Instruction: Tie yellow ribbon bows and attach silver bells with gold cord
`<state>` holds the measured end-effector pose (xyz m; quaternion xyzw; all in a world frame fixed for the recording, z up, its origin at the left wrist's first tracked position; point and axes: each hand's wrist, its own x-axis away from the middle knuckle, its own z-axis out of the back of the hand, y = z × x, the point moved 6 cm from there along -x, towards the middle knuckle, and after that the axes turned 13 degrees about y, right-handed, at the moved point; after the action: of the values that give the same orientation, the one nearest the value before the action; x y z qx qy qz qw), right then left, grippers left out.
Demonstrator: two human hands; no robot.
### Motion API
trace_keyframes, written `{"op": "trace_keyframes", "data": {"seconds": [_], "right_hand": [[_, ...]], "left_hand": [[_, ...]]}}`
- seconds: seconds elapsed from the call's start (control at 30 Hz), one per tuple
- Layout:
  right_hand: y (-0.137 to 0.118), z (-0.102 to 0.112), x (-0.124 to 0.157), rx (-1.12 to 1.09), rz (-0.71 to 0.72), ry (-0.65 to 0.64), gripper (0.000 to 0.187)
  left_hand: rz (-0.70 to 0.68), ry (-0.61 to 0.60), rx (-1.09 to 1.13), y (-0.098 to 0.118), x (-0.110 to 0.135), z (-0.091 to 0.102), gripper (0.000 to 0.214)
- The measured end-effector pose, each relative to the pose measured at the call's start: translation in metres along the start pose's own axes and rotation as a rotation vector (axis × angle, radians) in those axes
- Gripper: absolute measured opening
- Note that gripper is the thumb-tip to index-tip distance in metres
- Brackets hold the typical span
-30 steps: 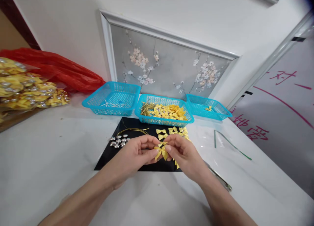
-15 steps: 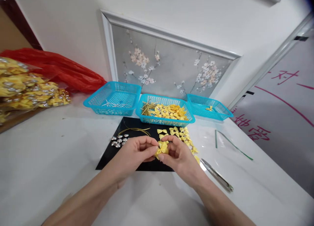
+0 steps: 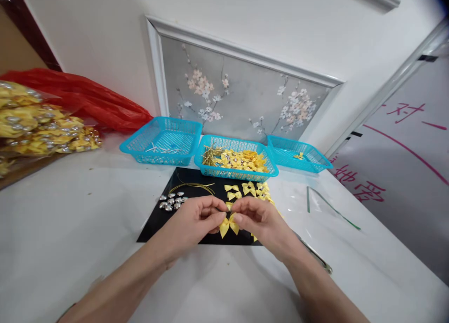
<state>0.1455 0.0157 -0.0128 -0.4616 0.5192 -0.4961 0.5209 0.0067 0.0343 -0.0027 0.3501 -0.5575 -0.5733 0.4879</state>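
My left hand (image 3: 196,222) and my right hand (image 3: 261,220) meet over the near part of a black mat (image 3: 164,224). Both pinch one small yellow ribbon bow (image 3: 228,225) between thumb and forefinger, the bow hanging below the fingertips. Several more yellow bows (image 3: 250,190) lie on the mat just beyond my right hand. A cluster of silver heart beads (image 3: 170,201) and thin gold wires (image 3: 191,186) lie on the mat beyond my left hand.
Three blue baskets stand behind the mat: left (image 3: 162,139), middle (image 3: 235,160) holding yellow bows and gold wires, right (image 3: 296,152). Metal tweezers (image 3: 317,256) lie right of my right wrist. Bags of yellow bows (image 3: 38,128) and a red plastic bag (image 3: 87,98) sit far left.
The bow, bunched up between my fingertips half a second ago, now hangs spread below them. My right hand has shifted slightly right and again covers part of the tweezers.
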Motion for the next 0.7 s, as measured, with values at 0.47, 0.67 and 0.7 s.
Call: {"op": "trace_keyframes", "data": {"seconds": [0.47, 0.67, 0.7], "right_hand": [[0.0008, -0.0026, 0.0023, 0.055, 0.016, -0.02, 0.024], [0.0014, -0.005, 0.0027, 0.082, 0.063, 0.008, 0.016], [0.0005, -0.0042, 0.0023, 0.068, 0.063, 0.013, 0.018]], "left_hand": [[-0.019, -0.032, 0.008, 0.0003, 0.0007, -0.0031, 0.02], [0.009, -0.034, 0.041, -0.0043, 0.0008, -0.0054, 0.022], [0.019, -0.037, 0.061, -0.0051, 0.0006, -0.0053, 0.023]]}}
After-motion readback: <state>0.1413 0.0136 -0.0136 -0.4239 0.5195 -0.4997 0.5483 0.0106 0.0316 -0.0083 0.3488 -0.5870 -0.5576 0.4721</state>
